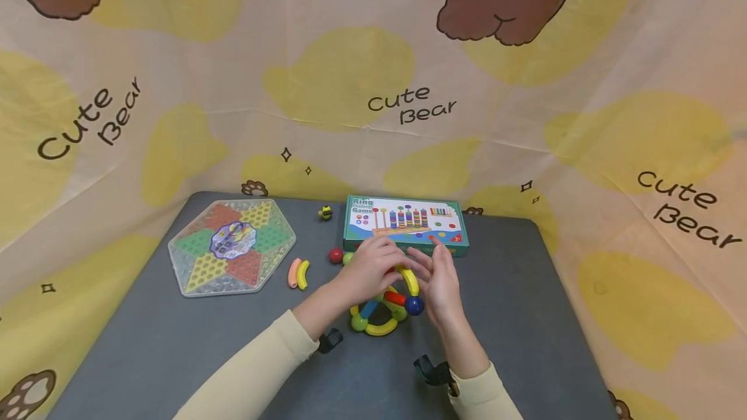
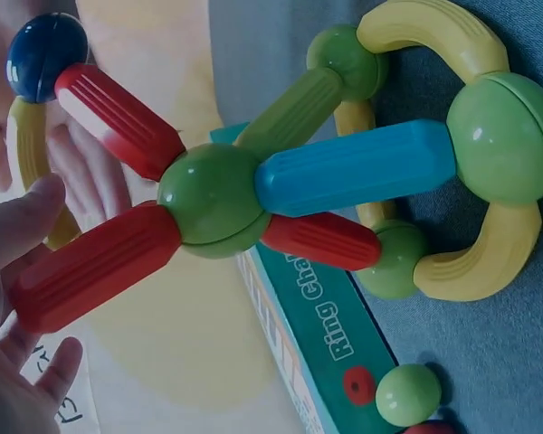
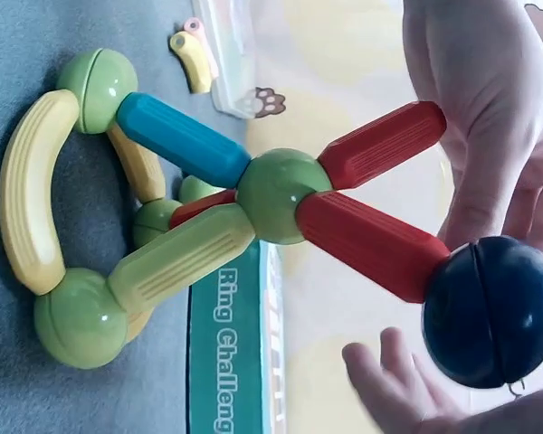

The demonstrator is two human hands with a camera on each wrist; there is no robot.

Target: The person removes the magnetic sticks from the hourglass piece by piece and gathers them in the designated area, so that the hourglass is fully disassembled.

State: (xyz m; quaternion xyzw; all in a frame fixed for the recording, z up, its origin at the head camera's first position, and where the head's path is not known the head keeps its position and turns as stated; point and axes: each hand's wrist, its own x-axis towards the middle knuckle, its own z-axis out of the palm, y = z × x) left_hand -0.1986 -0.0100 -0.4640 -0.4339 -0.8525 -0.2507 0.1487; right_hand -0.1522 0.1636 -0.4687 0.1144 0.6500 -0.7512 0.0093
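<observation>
A magnetic stick-and-ball toy stands on the table, with a ring of yellow curved rods (image 1: 380, 328) and green balls at its base. Blue, green and red rods rise to a central green ball (image 2: 213, 199). Two more red rods angle up from it; one bears a dark blue ball (image 1: 414, 306) with a yellow curved rod (image 1: 411, 281) attached. My left hand (image 1: 373, 266) pinches the free end of the other red rod (image 2: 100, 267) between thumb and fingers. Beside the blue ball, my right hand (image 1: 445, 287) is held with fingers extended and grips nothing.
Behind the toy lies a Ring Challenge Game box (image 1: 408, 222). A hexagonal checkers board (image 1: 192, 280) is at the left, near pink (image 1: 294, 273) and yellow (image 1: 303, 275) curved rods. A red ball (image 1: 335, 256) and a small bee figure (image 1: 325, 213) sit left of the box.
</observation>
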